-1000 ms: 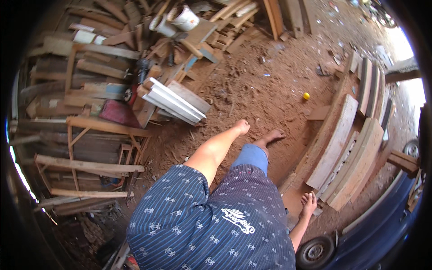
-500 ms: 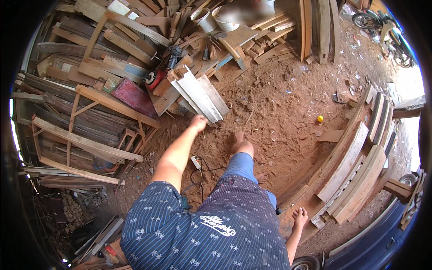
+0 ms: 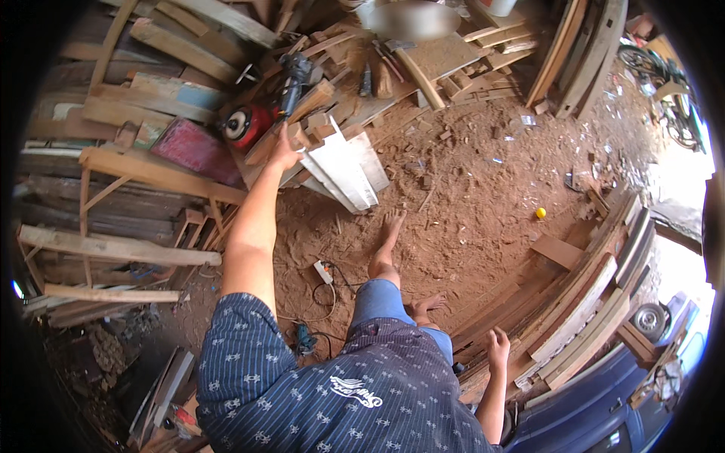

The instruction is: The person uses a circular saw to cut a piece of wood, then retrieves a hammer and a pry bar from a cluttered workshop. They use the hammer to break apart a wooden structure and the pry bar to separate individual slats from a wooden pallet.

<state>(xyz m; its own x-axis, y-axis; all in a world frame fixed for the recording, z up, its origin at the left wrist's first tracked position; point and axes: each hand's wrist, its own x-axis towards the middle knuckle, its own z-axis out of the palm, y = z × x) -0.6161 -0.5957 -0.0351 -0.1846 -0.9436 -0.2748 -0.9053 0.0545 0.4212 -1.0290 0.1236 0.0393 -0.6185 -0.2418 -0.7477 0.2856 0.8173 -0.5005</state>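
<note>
the left hand (image 3: 284,153) stretches out to 11 o'clock and rests on the wood pile (image 3: 317,128) — whether its fingers grip anything i cannot tell. just above it lies a grinder (image 3: 293,81). the right hand (image 3: 498,349), at 5 o'clock, hangs open beside stacked planks (image 3: 581,317) — holding nothing.

left hand (image 3: 285,155) — reached further out, now at the wood pile (image 3: 332,113) by the power tool (image 3: 293,79) | right hand (image 3: 498,349) — hangs lower beside the planks (image 3: 581,317)
</note>
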